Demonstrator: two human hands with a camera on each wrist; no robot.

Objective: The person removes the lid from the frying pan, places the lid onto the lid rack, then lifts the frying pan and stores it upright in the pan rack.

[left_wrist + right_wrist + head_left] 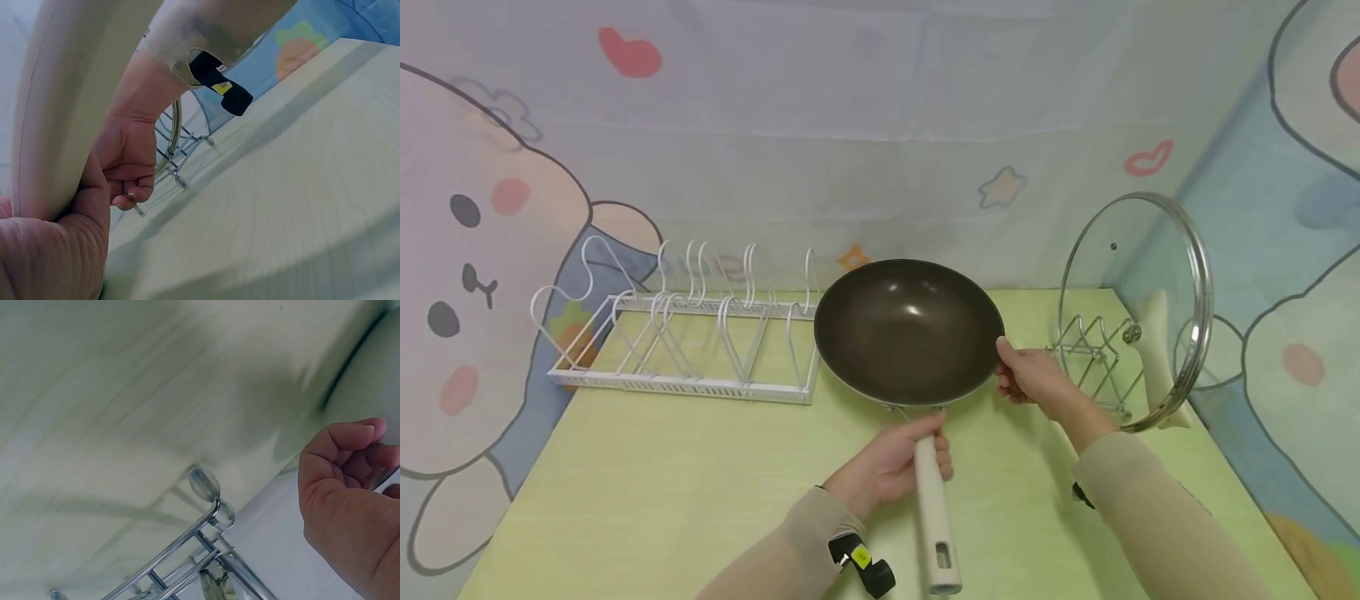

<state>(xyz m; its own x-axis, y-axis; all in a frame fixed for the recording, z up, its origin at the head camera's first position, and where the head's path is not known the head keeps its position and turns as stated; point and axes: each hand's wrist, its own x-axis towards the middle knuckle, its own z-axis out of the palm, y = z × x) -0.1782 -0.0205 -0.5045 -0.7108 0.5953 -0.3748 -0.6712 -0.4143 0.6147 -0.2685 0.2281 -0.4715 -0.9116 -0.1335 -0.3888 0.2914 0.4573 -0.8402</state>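
A dark-lined frying pan (910, 333) is held over the table, its bowl facing up and its cream handle (936, 517) pointing toward me. My left hand (891, 467) is wrapped around the handle close to the bowl; the left wrist view shows that handle (69, 94) large in front of the palm. On the bowl's right edge, my right hand (1033, 379) pinches the rim, thumb on top and fingers underneath. In the right wrist view the curled fingers of the right hand (350, 481) meet the pan's pale outer side (375, 381).
To the left lies a white wire rack (700, 383) with upright loops. At the right, a glass lid (1198, 308) with a cream handle (1157, 358) stands upright in a small metal rack (1097, 354). Cartoon-printed cloth (880, 167) hangs behind the pale table (700, 492).
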